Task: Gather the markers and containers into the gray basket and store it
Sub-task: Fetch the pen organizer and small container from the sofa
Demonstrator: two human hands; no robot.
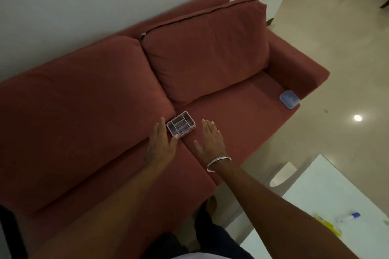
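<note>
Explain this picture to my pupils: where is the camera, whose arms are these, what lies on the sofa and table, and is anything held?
No machine here: a person wears one wide-angle camera on the head, looking down at their own arms. The left hand and right hand, fingers straight, are on either side of a small gray basket on the red sofa; the left thumb touches its near corner, the right hand is apart from it. Nothing is held. The basket has compartments with markers inside, too blurred to count. A blue container lies by the sofa's far armrest. On the white table lie a blue-capped marker and something yellow.
</note>
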